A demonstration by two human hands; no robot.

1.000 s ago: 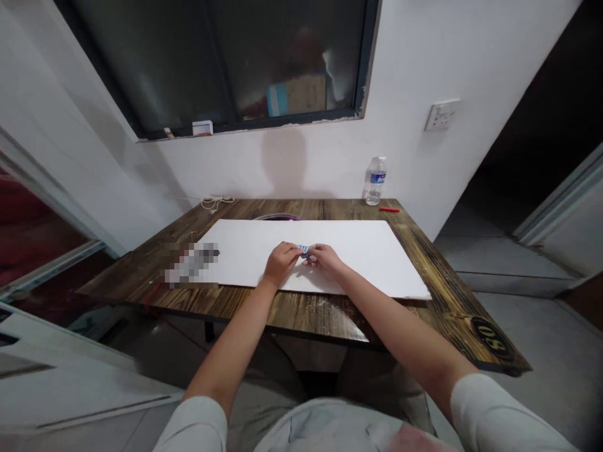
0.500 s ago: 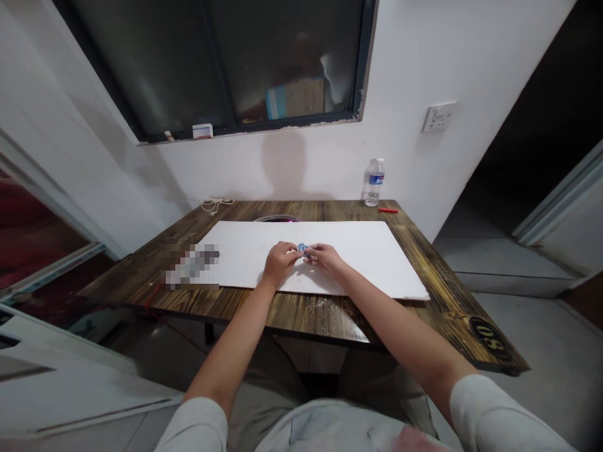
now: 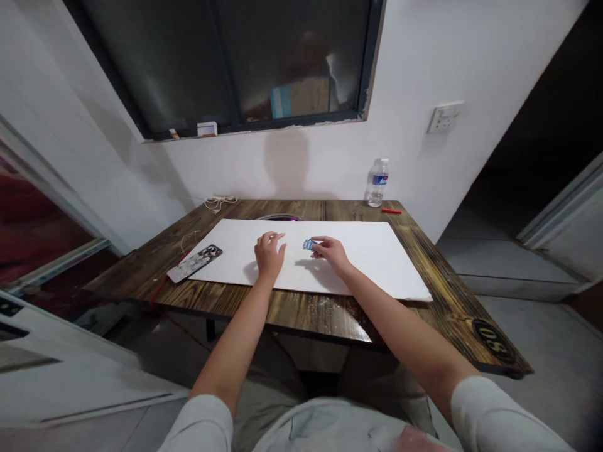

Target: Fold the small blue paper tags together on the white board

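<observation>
# A Little Blue Card (image 3: 308,245) Lay on the White Board (image 3: 377,263)

Your left hand (image 3: 270,256) and your right hand (image 3: 332,253) were apart, with the card between them. Your left hand was open and held nothing. Your right hand was open too, and its fingertips (image 3: 316,239) were just beside the card. You could not tell if they touched it.

A flat white and black thing (image 3: 194,263) lay at the left edge of the board, on the table (image 3: 306,314). Past the far edge of the board stood a water bottle (image 3: 377,183), with a red stick (image 3: 391,211) near it. A white cord (image 3: 219,202) lay past that edge too.
</observation>
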